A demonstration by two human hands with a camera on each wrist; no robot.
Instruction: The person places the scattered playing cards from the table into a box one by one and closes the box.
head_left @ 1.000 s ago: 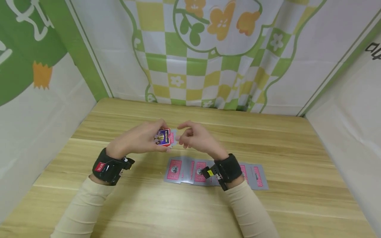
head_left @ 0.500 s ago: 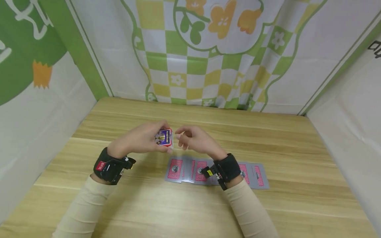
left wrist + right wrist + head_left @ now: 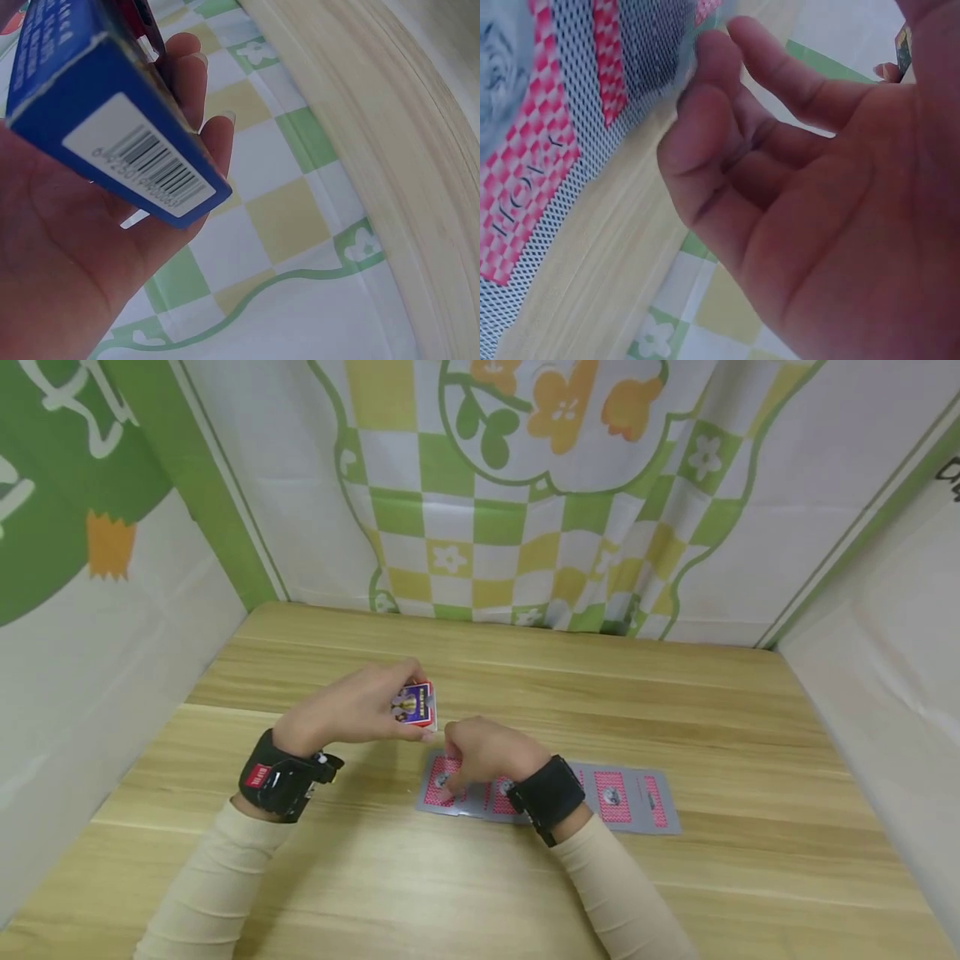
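Note:
My left hand (image 3: 356, 706) grips a playing card box (image 3: 412, 704) by its sides, raised over the table. The box has a purple printed face with red edges. In the left wrist view the blue end of the card box (image 3: 139, 161) shows a barcode label. A row of overlapping playing cards (image 3: 613, 796) lies on the table, with pink checkered backs and grey borders. Over the row's left end is my right hand (image 3: 491, 750), its fingers loosely bent. The right wrist view shows the right hand (image 3: 802, 180) beside the cards (image 3: 536, 150), holding nothing visible.
The wooden table (image 3: 360, 885) spreads around the cards. A checkered curtain (image 3: 495, 543) hangs at its back edge, and white printed cloth stands on both sides. Each wrist wears a black camera strap (image 3: 273, 777).
A card that stuck out of the box a second ago no longer shows at its opening. My right hand has moved from beside the box down to the row's left end. The left hand stays put.

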